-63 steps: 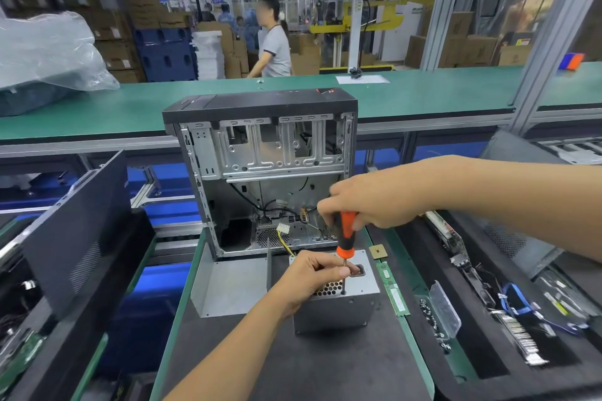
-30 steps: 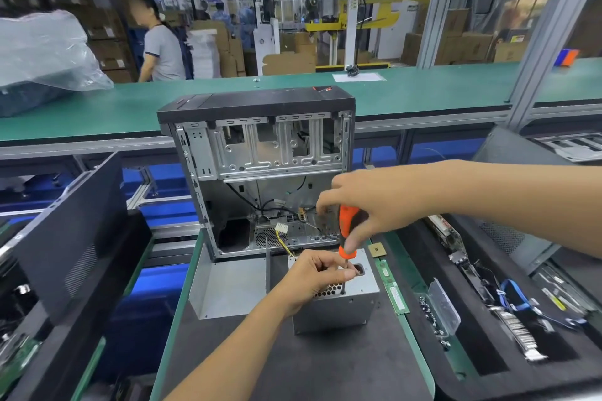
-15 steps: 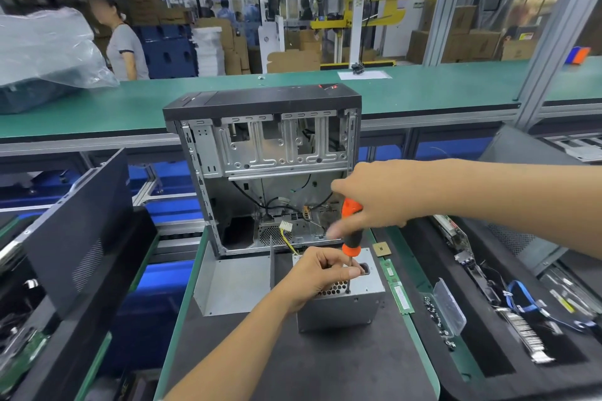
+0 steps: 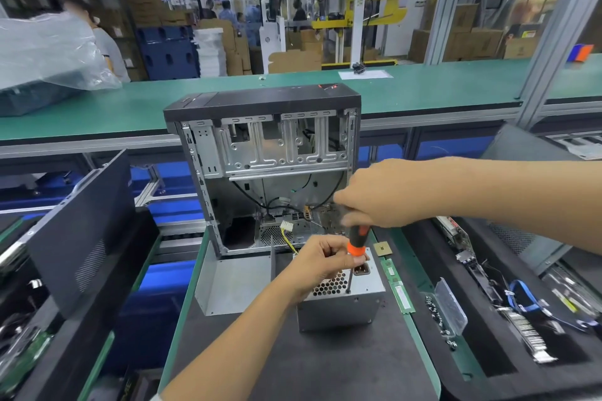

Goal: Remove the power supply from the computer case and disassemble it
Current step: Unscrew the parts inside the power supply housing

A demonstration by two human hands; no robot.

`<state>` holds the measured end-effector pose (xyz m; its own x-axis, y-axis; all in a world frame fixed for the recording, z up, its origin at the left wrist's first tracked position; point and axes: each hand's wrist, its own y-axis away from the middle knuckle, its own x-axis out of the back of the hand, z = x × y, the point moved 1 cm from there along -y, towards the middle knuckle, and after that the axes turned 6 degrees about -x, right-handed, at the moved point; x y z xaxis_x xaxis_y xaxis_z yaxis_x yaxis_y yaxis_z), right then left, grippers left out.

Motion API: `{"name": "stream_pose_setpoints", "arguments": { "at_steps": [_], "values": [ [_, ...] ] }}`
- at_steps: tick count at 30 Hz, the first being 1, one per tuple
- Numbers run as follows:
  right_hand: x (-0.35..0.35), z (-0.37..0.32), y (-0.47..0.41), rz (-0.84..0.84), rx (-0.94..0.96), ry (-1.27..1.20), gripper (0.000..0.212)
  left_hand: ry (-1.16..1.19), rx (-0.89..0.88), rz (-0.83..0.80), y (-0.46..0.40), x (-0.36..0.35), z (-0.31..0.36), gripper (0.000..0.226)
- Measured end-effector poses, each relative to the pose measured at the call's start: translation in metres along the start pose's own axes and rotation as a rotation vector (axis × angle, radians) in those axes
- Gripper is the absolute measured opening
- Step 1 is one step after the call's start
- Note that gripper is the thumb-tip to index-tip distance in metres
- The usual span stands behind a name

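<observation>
- Your left hand (image 4: 321, 262) rests on top of the power supply (image 4: 340, 301), its fingers curled round the lower part of the screwdriver (image 4: 356, 242), as half a second ago.
- The power supply is a plain grey sheet-metal box, sharp-edged, with a honeycomb vent grille on its upper face (partly under your left hand). It stands on the dark matte mat (image 4: 293, 358), outside the case and just in front of its opening.
- The screwdriver stands nearly upright: a thin steel shaft, its tip on the box's top face near the front edge, and an orange-and-black handle.
- Your right hand (image 4: 387, 195) grips the handle top from above, fingers closed round it; it now hides more of the handle than in the earlier frames, and its fingers are blurred.
- A green memory stick (image 4: 398, 288) lies flat just right of the box, and a small gold square chip (image 4: 382, 248) lies beyond it.
- The computer case (image 4: 265, 153) stands open towards you: a bare stamped-steel frame with loose black cables inside, under a black top.
- Beyond it runs a smooth green conveyor belt (image 4: 130, 107); the person behind it is now at the far left, partly hidden by a clear plastic bag (image 4: 45, 52).
</observation>
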<state>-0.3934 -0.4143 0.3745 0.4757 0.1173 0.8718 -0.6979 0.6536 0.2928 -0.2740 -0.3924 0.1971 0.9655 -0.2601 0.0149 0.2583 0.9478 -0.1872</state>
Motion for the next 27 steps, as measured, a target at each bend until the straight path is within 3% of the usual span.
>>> {"name": "stream_pose_setpoints", "arguments": {
  "at_steps": [1,3,5,7,10,13,15,18,21,24,27],
  "values": [
    [0.001,0.003,0.001,-0.057,0.061,-0.073,0.012,0.008,0.001,0.012,-0.001,0.001,0.000,0.002],
    [0.004,0.010,0.003,-0.120,0.144,-0.207,0.042,0.012,0.002,0.030,-0.002,0.002,-0.002,0.006],
    [0.006,0.010,0.004,-0.078,0.089,-0.225,0.059,0.003,0.007,0.026,-0.002,0.002,-0.003,0.013],
    [0.003,0.007,0.001,0.036,-0.060,-0.089,0.067,-0.007,0.007,0.017,-0.001,0.001,-0.003,0.017],
    [0.001,0.000,-0.002,0.145,-0.114,0.057,0.055,-0.013,0.008,0.013,-0.001,0.000,-0.002,0.011],
    [0.002,0.004,0.001,0.012,0.066,-0.109,0.020,-0.017,0.009,0.003,-0.001,-0.001,-0.002,0.014],
    [0.006,0.008,0.007,-0.085,0.109,-0.246,0.046,-0.030,0.015,0.000,-0.001,-0.002,-0.003,0.017],
    [0.004,0.002,0.009,-0.046,-0.047,-0.128,0.069,-0.035,0.015,0.012,-0.001,-0.001,-0.002,0.011],
    [-0.001,-0.006,0.006,0.008,-0.111,-0.029,0.055,-0.056,0.027,-0.007,-0.003,-0.001,0.000,0.012],
    [0.001,-0.002,0.006,-0.062,0.031,-0.100,0.016,-0.068,0.046,-0.027,-0.003,-0.003,0.003,0.026],
    [0.006,0.005,0.009,-0.135,0.068,-0.219,0.054,-0.075,0.035,-0.045,-0.002,-0.004,0.008,0.013]
  ]
}}
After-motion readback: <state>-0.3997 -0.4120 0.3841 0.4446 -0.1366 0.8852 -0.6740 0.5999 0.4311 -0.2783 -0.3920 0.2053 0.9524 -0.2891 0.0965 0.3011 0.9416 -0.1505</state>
